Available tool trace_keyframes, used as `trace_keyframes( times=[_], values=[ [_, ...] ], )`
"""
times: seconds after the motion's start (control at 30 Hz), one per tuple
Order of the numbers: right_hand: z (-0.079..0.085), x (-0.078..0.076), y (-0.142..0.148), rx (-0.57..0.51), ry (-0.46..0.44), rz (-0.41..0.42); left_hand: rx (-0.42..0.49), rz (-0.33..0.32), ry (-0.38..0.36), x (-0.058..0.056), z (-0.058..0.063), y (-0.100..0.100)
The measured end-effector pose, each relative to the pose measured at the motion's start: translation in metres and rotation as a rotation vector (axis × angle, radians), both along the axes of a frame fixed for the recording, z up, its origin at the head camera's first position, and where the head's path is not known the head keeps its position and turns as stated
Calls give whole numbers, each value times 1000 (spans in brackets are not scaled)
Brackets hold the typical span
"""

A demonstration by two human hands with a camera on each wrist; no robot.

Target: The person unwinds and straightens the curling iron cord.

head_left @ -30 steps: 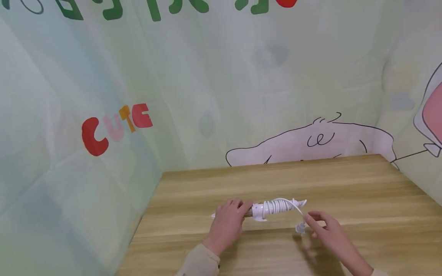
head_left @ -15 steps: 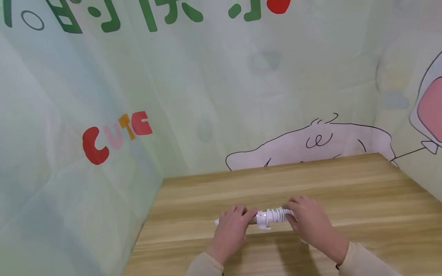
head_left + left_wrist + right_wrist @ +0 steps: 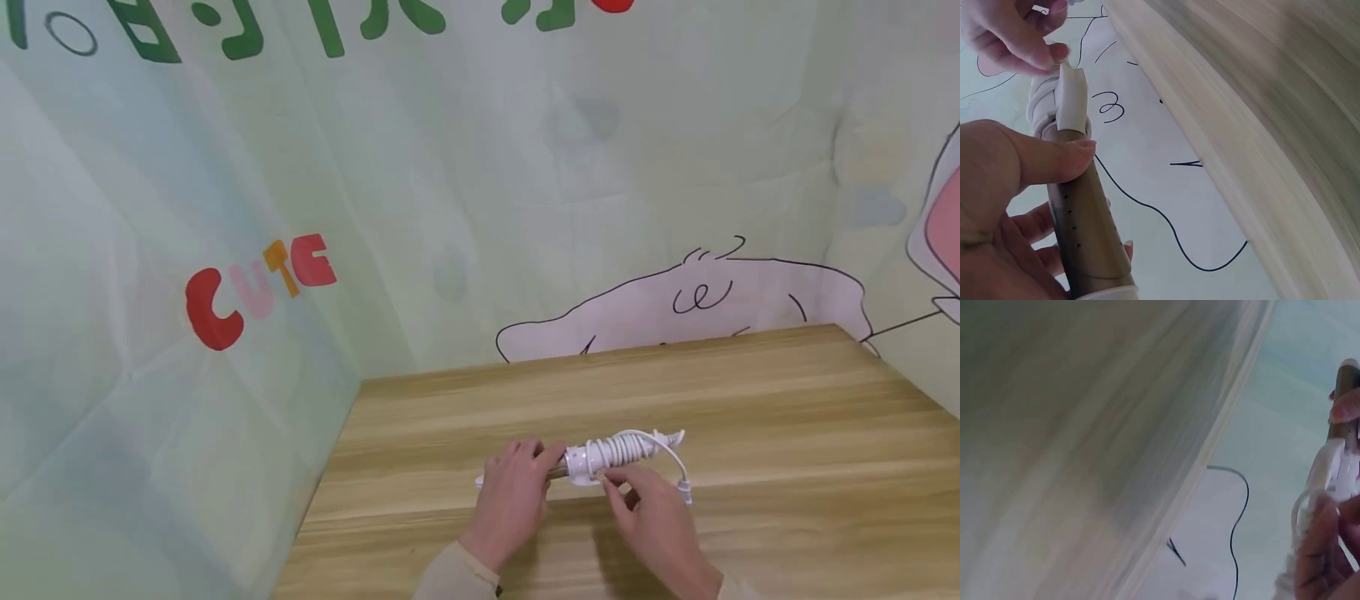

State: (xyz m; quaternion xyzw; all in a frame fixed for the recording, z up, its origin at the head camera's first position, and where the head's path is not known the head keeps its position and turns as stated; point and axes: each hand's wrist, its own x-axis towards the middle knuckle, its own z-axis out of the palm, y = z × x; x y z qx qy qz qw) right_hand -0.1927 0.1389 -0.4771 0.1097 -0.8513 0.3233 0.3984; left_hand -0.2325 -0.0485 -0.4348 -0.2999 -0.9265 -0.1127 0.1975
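A curling iron (image 3: 577, 460) with a white handle is held just over the wooden table. My left hand (image 3: 513, 502) grips its brownish barrel (image 3: 1088, 228), the thumb lying across the barrel beside the white lever (image 3: 1072, 100). White cord (image 3: 619, 451) is wound in several turns round the handle. Off the handle's end a loop of cord hangs down to the plug (image 3: 685, 490). My right hand (image 3: 658, 523) has thumb and fingertips pinched together at the lever's end, close against the wound cord; exactly which part they pinch is hard to see.
The wooden table (image 3: 420, 417) lies beneath both hands. Behind it and to the left hangs a pale green printed cloth (image 3: 465, 183) with coloured letters and a pink cartoon figure.
My right hand has let go of the cord near the plug, passed over the wound handle, and come to the lever's end. The plug now dangles freely. My left hand keeps its grip.
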Motion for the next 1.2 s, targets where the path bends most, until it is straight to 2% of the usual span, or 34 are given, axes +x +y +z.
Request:
trace_keyframes(
  times=[0.1,0.17,0.23,0.27,0.33,0.5,0.6,0.7,0.77,0.8,0.93,1.0,1.07,1.2],
  values=[
    [5,3,15,-53,50,-93,9,0,8,0,1,-3],
    [10,4,27,-68,10,-150,11,0,12,0,0,-7],
    [13,4,37,-56,-75,-179,10,2,9,0,0,-10],
    [14,4,41,-35,-116,-176,5,4,7,1,-1,-11],
    [13,2,45,17,-143,-157,-6,5,4,2,-1,-14],
    [12,-2,44,102,-59,-124,-24,-12,29,3,-3,-14],
    [17,-2,47,143,-64,-127,-26,-23,53,3,-5,-12],
    [28,-2,52,210,-74,-127,-19,-24,57,3,-3,-10],
    [37,-2,54,237,-137,-95,-20,-21,45,4,-3,-10],
    [42,-2,56,238,-196,-63,-22,-20,40,5,-3,-10],
    [63,-8,67,156,-510,133,-37,-18,23,6,-2,-11],
    [71,-13,74,105,-633,224,-43,-16,25,5,-1,-11],
    [77,-17,80,81,-696,299,-49,-19,30,5,-2,-11],
    [86,-24,85,139,-700,363,-61,-31,24,6,-2,-13]
  ],
)
